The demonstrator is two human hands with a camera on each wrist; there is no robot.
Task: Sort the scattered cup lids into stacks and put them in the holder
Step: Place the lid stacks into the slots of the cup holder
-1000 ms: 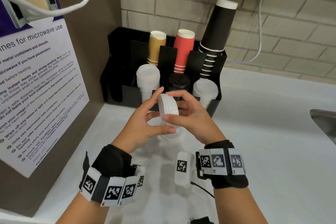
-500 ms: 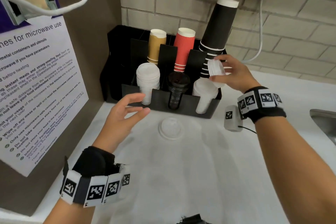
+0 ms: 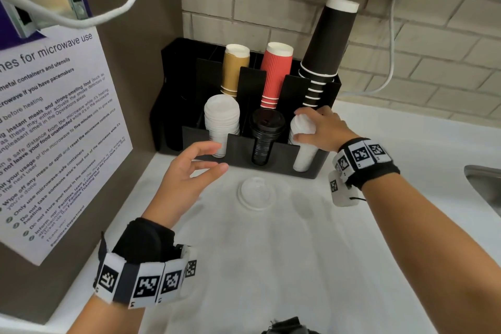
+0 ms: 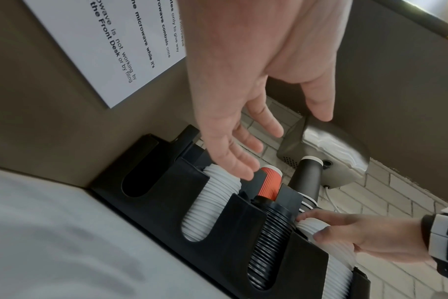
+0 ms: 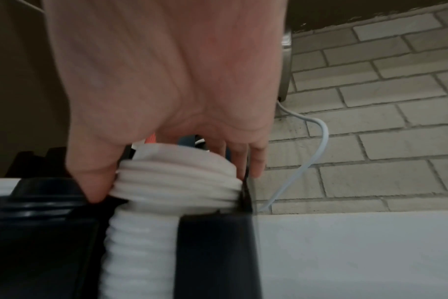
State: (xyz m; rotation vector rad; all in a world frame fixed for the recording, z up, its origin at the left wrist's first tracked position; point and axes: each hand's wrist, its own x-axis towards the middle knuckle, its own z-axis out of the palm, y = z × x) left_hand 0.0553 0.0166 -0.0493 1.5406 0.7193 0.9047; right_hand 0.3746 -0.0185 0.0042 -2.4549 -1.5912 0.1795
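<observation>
The black holder [image 3: 282,156] stands against the brick wall with three front slots: white lids [image 3: 221,116] on the left, black lids [image 3: 267,127] in the middle, white lids [image 3: 305,157] on the right. My right hand [image 3: 298,125] grips a short stack of white lids [image 5: 177,178], thumb on one side and fingers on the other, on top of the right slot's stack. My left hand [image 3: 221,157] hovers open in front of the holder and holds nothing. One loose lid [image 3: 256,193] lies flat on the white counter just in front of the holder.
Tan cups [image 3: 235,70], red cups [image 3: 276,73] and tall black cups [image 3: 326,43] fill the holder's back row. A microwave notice [image 3: 54,130] covers the brown panel on the left. A sink edge [image 3: 485,184] is at the right, and a white cable [image 3: 390,62] hangs on the wall.
My right hand carried the short lid stack from in front of me to the holder's right slot and lowered it onto the stack there. My left hand let go and opened.
</observation>
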